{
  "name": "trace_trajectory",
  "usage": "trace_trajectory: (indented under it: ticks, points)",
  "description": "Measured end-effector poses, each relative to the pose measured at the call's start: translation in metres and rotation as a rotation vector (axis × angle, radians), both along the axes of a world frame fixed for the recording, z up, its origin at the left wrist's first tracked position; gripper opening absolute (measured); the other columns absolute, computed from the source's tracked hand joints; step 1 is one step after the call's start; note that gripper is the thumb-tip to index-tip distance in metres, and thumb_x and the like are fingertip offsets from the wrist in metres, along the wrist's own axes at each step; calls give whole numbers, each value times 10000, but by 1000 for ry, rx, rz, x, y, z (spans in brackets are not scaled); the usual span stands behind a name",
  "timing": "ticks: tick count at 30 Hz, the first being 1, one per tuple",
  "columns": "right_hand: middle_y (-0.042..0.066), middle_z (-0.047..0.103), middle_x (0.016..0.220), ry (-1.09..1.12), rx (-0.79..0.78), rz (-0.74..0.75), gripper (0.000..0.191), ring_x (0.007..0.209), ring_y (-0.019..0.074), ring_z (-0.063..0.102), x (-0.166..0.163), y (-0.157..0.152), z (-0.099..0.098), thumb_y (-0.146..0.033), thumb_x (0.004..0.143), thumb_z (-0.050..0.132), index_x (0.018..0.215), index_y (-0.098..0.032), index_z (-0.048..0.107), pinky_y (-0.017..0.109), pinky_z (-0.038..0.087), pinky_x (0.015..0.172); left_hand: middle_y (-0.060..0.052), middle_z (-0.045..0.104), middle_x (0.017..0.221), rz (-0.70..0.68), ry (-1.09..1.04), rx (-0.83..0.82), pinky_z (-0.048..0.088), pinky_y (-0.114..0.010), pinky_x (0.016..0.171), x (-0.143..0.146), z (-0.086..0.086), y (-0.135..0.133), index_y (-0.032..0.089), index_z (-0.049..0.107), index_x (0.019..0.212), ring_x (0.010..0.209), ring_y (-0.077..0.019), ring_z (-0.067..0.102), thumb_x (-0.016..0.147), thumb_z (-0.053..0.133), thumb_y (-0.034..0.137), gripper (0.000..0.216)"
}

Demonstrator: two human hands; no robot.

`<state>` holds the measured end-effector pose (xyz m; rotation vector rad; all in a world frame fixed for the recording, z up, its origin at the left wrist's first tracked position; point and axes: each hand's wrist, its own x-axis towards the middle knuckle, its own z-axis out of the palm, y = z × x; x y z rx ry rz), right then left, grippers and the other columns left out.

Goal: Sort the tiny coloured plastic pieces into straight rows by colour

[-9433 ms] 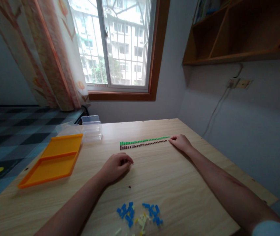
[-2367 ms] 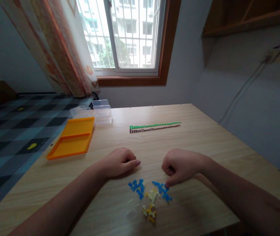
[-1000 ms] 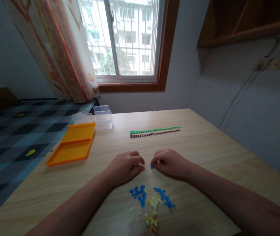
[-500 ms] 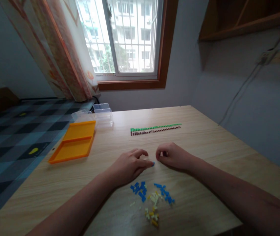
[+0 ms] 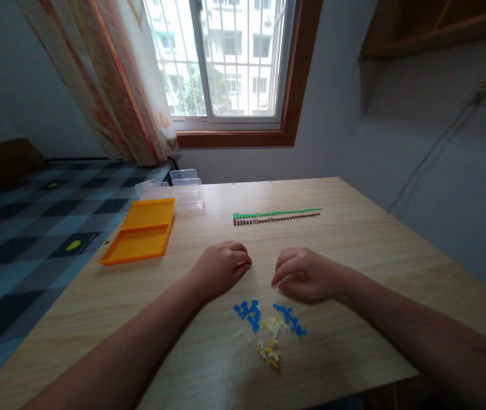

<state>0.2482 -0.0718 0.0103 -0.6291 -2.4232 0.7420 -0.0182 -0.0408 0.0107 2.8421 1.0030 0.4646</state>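
Observation:
My left hand (image 5: 224,265) rests over the middle of the table with thumb and forefinger pinched together. A small dark blue bit, like a blue toy brick (image 5: 250,263), just shows at its fingertips. To its right, my right hand (image 5: 305,274) hangs low over the wood, fingers loosely bent and slightly apart from the thumb, with nothing visible in it. Nearer to me lie two loose clusters of small blue bricks (image 5: 249,313). Cream and yellow bricks (image 5: 273,344) are scattered between and below them.
Beyond my hands, a row of green bricks (image 5: 277,213) runs alongside a row of dark brown bricks (image 5: 274,220). An open orange tray (image 5: 140,245) lies at the left edge, with clear plastic boxes (image 5: 188,196) behind it. A checked bed (image 5: 12,245) adjoins the table (image 5: 354,228).
My left fingers have closed into a pinch around the blue brick and drawn slightly away from my right hand. My right hand's fingers have loosened and point down. The view has shifted slightly.

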Motion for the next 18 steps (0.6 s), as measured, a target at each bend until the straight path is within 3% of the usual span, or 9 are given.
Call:
trace_trajectory:
  ticks: [13,18]
  points:
    - [38,649,734,-137,-52,208,204,698,109,543,-4,-9,5,-324,899,639,860,-180,779,239,448,726,-35,757,968,170,-21,18,503,-333,808,-7,-1,8,217,755,894,897,-215,662,932,579,277,190]
    - [47,646,753,-177,-57,181,274,714,114,559,1,-7,7,-381,927,607,905,-171,782,240,450,732,-38,757,1006,160,-1,36,517,-354,823,-9,-1,9,224,762,944,923,-226,660,951,565,288,207]
